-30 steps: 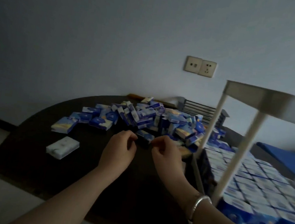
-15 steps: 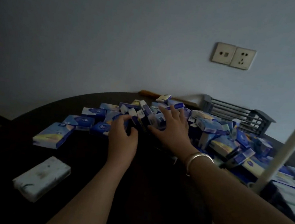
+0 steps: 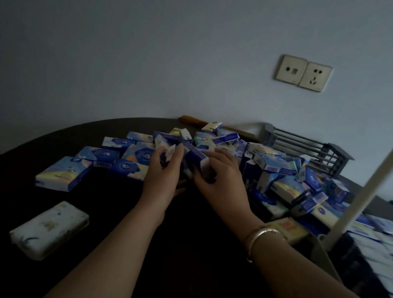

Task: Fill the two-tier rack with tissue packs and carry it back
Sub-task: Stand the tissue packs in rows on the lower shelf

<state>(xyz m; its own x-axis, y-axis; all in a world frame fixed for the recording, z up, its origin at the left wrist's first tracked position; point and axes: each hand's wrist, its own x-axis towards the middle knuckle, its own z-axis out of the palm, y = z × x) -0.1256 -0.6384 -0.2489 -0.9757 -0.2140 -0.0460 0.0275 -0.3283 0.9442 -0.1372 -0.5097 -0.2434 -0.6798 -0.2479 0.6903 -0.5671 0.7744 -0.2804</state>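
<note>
- White pack [image 3: 49,229]: lies alone at the near left of the table [image 3: 187,271], well apart from the pile. Risk: it gets overlooked when the rest are gathered.
- Left hand [image 3: 162,177]: fingers curled round a pack [image 3: 169,153] at the near edge of the pile [image 3: 249,170].
- Right hand [image 3: 223,180]: fingers curled over a dark pack [image 3: 195,160], just beside the left hand; bangle [image 3: 257,238] on the wrist.
- Risk: both hands grab several packs at once from a loose, leaning heap. Judgement: a pack may slip from the grasp, or neighbours may slide and topple toward the table edge.
- Risk: room is dim, packs blur together; a miscounted or poorly squared handful would not sit flat in a tier.
- Grey basket [image 3: 313,153]: behind the pile by the wall; contents cannot be told.
- Rack [image 3: 368,192]: far right, one white post visible. Lower tier holds rows of packs [image 3: 388,249], closely set. Upper tier is out of view.
</note>
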